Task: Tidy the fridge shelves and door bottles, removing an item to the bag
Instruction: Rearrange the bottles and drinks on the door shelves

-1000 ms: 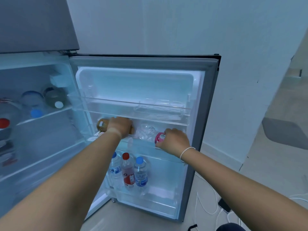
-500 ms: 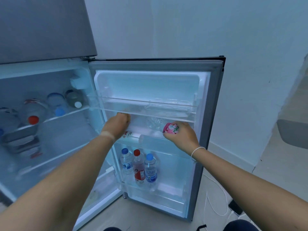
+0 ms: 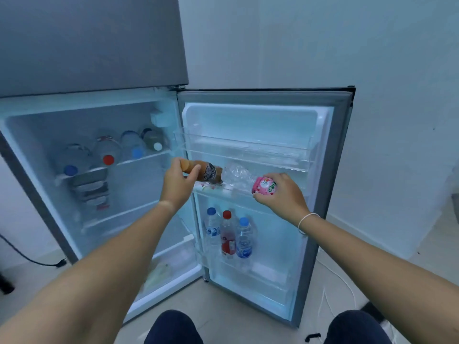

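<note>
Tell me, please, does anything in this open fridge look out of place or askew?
Yes. On the middle door shelf, the brown bottle in the left hand and the crumpled clear bottle with the pink label in the right hand lie sideways, while the three bottles in the bottom door rack stand upright.

cool bluish glow from the fridge interior [image 3: 94,184]; soft blur, edges bowed.

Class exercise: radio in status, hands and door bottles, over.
Left hand gripping brown bottle. Right hand gripping pink-labelled clear bottle. Both lying at middle door shelf. No obstruction seen.
</note>
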Motion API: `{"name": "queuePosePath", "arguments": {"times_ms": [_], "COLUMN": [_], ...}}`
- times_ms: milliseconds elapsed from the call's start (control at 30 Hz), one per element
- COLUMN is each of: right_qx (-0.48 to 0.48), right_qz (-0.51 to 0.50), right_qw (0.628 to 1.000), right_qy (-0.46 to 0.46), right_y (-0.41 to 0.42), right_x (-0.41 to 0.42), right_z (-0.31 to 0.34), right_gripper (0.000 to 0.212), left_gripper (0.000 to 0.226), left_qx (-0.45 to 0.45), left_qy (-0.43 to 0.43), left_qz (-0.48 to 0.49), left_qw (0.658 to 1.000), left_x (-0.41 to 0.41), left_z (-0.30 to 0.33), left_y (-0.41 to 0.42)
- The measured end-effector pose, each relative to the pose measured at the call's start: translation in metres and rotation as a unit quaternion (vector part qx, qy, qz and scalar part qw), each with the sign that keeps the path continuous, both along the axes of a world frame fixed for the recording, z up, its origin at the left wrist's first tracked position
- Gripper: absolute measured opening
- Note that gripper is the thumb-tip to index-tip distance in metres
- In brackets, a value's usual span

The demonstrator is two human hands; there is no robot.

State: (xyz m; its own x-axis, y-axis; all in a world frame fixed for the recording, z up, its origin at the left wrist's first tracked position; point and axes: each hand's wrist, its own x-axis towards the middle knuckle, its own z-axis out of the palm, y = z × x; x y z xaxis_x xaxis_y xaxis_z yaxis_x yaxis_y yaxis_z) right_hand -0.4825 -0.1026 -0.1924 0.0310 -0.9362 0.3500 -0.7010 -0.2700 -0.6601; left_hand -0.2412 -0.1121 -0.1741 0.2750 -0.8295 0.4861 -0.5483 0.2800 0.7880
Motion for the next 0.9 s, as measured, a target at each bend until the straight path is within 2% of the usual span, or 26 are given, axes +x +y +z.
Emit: {"name": "queuePosePath", "arguments": {"times_ms": [133,233,367,467,700,900], "right_qx": [-0.001,0.000,0.025,0.056,0.128,0.157], "right_qz": [0.030,0.064,0.105,0.120,0.123,0.109], "right_qw": [1.000,0.998,0.991,0.980,0.938,0.899], "right_qy": [0.004,0.024,0.085,0.149,0.298,0.395], "right_y": [0.013,0.023,0.030,0.029,0.023,0.005], "right_x": [0.015,0.025,0.034,0.032,0.010,-0.008], "right_z": [-0.005,-0.006,-0.014,-0.026,-0.063,-0.105], "right_gripper": [0.057,0.054,0.049,0.056,0.051,0.050], "left_gripper": [0.025,0.018,0.027,0.029,0.024,0.024], "left_qx": [-0.010,0.008,0.094,0.139,0.219,0.271], "left_qy": [0.069,0.115,0.066,0.026,0.006,0.031], "left_qz": [0.036,0.050,0.062,0.060,0.009,-0.063], "left_qw": [0.997,0.992,0.991,0.988,0.976,0.960], "left_x": [0.027,0.042,0.053,0.048,0.023,-0.016], "left_z": [0.004,0.005,0.000,-0.012,-0.062,-0.106], "left_y": [0.025,0.040,0.051,0.055,0.036,0.014]}}
